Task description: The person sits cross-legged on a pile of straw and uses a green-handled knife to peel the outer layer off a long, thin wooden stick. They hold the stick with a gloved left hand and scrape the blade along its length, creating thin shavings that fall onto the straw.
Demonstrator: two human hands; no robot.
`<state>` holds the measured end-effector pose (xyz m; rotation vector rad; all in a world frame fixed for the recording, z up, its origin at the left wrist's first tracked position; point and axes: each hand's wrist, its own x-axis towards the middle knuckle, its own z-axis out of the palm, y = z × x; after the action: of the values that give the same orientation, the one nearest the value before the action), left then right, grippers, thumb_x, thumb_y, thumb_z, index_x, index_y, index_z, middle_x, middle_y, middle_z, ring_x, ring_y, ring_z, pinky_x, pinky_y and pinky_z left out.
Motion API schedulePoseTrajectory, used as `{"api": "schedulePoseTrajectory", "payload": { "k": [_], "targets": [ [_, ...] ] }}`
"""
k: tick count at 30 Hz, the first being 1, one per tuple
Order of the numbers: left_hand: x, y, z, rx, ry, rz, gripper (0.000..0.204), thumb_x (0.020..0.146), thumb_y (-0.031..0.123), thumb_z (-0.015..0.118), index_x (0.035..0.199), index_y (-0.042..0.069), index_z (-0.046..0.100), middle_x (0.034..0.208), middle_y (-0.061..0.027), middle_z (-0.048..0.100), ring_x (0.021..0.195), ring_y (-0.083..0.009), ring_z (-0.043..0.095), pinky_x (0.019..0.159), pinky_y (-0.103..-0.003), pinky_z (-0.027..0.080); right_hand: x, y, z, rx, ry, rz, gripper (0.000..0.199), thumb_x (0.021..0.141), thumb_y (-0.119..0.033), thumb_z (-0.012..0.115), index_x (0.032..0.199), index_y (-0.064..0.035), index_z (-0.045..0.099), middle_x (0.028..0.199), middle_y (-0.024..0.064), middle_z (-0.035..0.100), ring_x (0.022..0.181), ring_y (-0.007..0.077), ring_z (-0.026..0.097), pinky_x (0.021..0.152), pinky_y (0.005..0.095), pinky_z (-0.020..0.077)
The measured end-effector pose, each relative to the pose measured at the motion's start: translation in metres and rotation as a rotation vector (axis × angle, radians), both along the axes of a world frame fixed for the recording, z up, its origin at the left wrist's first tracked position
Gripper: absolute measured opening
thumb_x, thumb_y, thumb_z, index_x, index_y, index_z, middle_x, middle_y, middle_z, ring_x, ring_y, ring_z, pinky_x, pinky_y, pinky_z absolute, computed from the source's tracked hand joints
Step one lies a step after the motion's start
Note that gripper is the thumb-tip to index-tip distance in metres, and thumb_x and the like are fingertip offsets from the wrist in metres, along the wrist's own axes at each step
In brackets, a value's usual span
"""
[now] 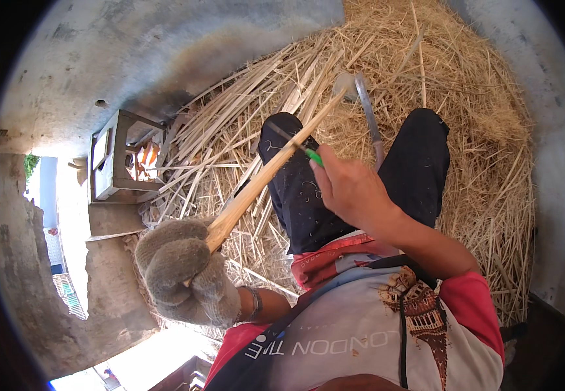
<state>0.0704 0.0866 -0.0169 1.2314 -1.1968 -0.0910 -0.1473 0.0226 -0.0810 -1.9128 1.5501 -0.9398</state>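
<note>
My left hand (185,270), in a thick grey knitted glove, is closed round the lower end of a pale, smooth stick (256,187). The stick slants up and away to the right, across my left knee, and looks like wood or bamboo. In my bare right hand (354,192) is a small knife (312,155) with a green handle. Its narrow, dark blade lies against the stick near my left knee. My right fingers wrap the handle and hide most of it. Small shavings dot my dark trousers (308,202).
A long, curved blade (366,107) lies on the shavings between my knees. Pale split strips (256,91) are heaped to the far left, and fine straw-like shavings (484,169) pile up on the right. A small wooden frame box (123,190) stands left, by the concrete wall (132,58).
</note>
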Motion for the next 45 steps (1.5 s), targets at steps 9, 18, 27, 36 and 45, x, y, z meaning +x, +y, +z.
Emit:
{"api": "schedulePoseTrajectory", "payload": {
  "k": [9, 18, 27, 36, 45],
  "targets": [
    [-0.024, -0.012, 0.035, -0.125, -0.325, -0.329, 0.029, 0.068, 0.02, 0.076, 0.088, 0.001, 0.066, 0.085, -0.0152, 0.066, 0.079, -0.0297, 0.067, 0.072, -0.04, 0.055, -0.003, 0.014, 0.001, -0.023, 0.038, 0.03, 0.019, 0.098, -0.019, 0.056, 0.092, -0.0027, 0.049, 0.059, 0.022, 0.057, 0.056, 0.0437, 0.059, 0.053, 0.0535, 0.0456],
    [-0.026, -0.015, 0.047, -0.175, -0.355, -0.44, 0.03, 0.066, 0.012, 0.079, 0.091, 0.0, 0.067, 0.082, -0.0173, 0.064, 0.075, -0.0316, 0.067, 0.066, -0.041, 0.057, 0.004, 0.028, -0.004, -0.141, -0.157, 0.087, 0.018, 0.097, -0.017, 0.057, 0.09, -0.003, 0.049, 0.06, 0.0205, 0.057, 0.057, 0.0429, 0.06, 0.052, 0.0518, 0.046],
    [-0.034, -0.01, 0.044, -0.015, -0.186, -0.174, 0.024, 0.077, 0.007, 0.076, 0.096, -0.002, 0.063, 0.098, -0.0146, 0.065, 0.088, -0.0233, 0.067, 0.076, -0.031, 0.057, 0.005, 0.024, 0.015, -0.07, -0.035, 0.105, 0.017, 0.096, -0.017, 0.058, 0.091, -0.0033, 0.049, 0.059, 0.0201, 0.057, 0.057, 0.0422, 0.061, 0.051, 0.0509, 0.047],
    [-0.028, -0.01, 0.036, -0.091, -0.223, -0.264, 0.03, 0.072, 0.005, 0.078, 0.098, -0.002, 0.063, 0.098, -0.0142, 0.066, 0.088, -0.024, 0.068, 0.077, -0.031, 0.058, -0.004, 0.01, -0.011, -0.059, -0.035, 0.017, 0.018, 0.098, -0.019, 0.054, 0.092, -0.0019, 0.051, 0.058, 0.0223, 0.058, 0.057, 0.0438, 0.061, 0.053, 0.0536, 0.0477],
    [-0.035, -0.009, 0.041, -0.062, -0.241, -0.157, 0.033, 0.069, 0.004, 0.075, 0.098, -0.005, 0.065, 0.097, -0.019, 0.069, 0.085, -0.0251, 0.07, 0.083, -0.033, 0.058, -0.017, -0.007, -0.028, 0.009, 0.018, -0.036, 0.021, 0.098, -0.022, 0.055, 0.094, -0.0013, 0.053, 0.059, 0.0244, 0.058, 0.058, 0.0451, 0.061, 0.052, 0.053, 0.0477]
  ]
}}
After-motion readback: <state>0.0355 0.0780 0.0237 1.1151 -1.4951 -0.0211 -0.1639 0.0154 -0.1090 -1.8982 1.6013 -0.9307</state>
